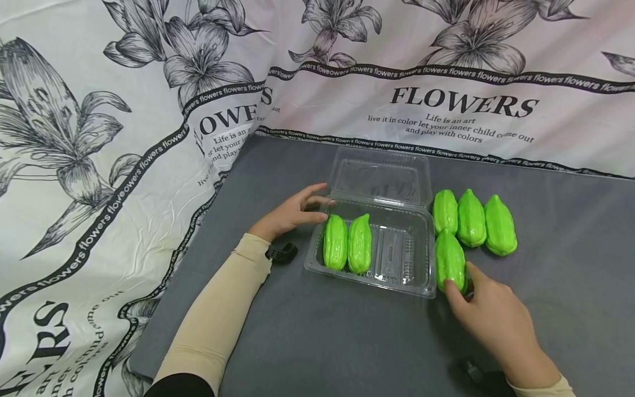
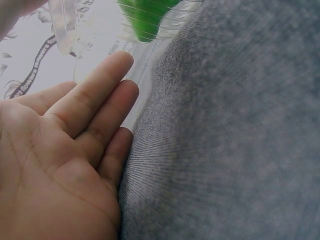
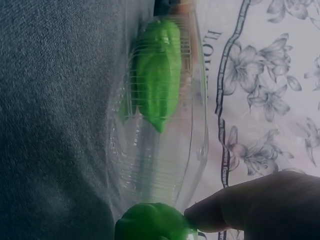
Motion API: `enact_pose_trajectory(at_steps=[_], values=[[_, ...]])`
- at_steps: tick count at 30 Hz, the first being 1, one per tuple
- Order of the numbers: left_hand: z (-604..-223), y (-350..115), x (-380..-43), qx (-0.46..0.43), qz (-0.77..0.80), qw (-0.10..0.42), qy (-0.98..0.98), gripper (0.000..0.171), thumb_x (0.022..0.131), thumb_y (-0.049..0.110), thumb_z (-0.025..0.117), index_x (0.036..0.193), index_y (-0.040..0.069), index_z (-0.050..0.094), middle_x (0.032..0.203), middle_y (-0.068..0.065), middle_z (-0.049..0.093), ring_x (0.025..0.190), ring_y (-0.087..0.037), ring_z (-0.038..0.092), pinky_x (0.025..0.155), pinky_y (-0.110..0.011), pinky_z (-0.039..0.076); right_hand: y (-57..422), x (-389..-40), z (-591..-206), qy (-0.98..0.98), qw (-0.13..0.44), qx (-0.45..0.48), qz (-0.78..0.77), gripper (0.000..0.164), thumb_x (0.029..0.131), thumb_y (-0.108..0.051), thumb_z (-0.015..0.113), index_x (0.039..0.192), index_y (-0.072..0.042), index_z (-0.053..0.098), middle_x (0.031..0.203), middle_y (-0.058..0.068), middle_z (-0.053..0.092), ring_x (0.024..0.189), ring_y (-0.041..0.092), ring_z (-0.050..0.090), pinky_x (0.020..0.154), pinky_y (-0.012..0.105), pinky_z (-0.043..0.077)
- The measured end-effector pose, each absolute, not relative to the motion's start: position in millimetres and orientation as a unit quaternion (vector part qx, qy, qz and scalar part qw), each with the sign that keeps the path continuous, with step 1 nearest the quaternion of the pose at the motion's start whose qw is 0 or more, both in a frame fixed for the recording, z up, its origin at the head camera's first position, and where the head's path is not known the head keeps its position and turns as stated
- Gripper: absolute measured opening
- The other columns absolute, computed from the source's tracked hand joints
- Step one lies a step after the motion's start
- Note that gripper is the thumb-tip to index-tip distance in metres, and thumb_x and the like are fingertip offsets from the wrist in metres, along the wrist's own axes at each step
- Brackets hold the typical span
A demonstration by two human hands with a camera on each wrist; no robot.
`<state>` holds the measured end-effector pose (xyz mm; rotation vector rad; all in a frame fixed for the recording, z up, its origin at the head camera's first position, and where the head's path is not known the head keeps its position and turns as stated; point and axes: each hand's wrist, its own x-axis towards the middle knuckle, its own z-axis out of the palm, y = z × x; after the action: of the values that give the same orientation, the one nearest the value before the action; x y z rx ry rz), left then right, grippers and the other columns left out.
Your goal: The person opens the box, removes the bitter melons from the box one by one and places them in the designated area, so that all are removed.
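Note:
A clear plastic clamshell box (image 1: 392,281) lies on the grey cloth with its lid (image 1: 379,173) folded back. Two ridged green star fruits, a left one (image 1: 335,242) and a right one (image 1: 359,245), lie side by side in its left half. My left hand (image 1: 292,214) is at the box's left edge, fingers extended; in the left wrist view its palm shows bare. To the right of the box, my right hand (image 1: 496,314) grips another star fruit (image 1: 450,259) between thumb and fingers. That fruit also shows at the bottom of the right wrist view.
Three more star fruits stand in a row right of the box: a left one (image 1: 445,209), a middle one (image 1: 471,219) and a right one (image 1: 500,226). A white flower-printed cloth (image 1: 337,105) hangs behind and along the left of the grey surface (image 1: 337,342).

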<state>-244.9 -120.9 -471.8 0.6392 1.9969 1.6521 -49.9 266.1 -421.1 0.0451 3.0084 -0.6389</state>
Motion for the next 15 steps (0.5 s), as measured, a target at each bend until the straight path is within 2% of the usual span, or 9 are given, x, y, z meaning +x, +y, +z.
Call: enact_pose_trajectory(at_steps=[8,15], values=[[-471.2,-122.2,-241.9,0.236,0.594,0.233,0.732,0.083,0.102,0.010,0.066,0.169,0.012,0.017,0.156,-0.019,0.053,0.151,-0.033,0.041,0.121,-0.058,0.034,263.7,-48.0,-426.1,0.976,0.056,0.009,-0.210,0.029,0.105,-0.040,0.055,0.095,-0.014,0.052,0.064,0.002,0.044,0.061,0.021,0.048,0.051,0.037,0.035],[-469.9,-121.4,-244.7,0.240,0.600,0.234,0.726,0.083,0.101,0.010,0.065,0.169,0.011,0.017,0.156,-0.019,0.053,0.150,-0.033,0.042,0.120,-0.057,0.035,262.1,-49.7,-426.9,0.977,0.056,0.014,-0.204,0.030,0.104,-0.042,0.057,0.096,-0.014,0.054,0.065,0.002,0.048,0.063,0.024,0.050,0.050,0.040,0.037]])
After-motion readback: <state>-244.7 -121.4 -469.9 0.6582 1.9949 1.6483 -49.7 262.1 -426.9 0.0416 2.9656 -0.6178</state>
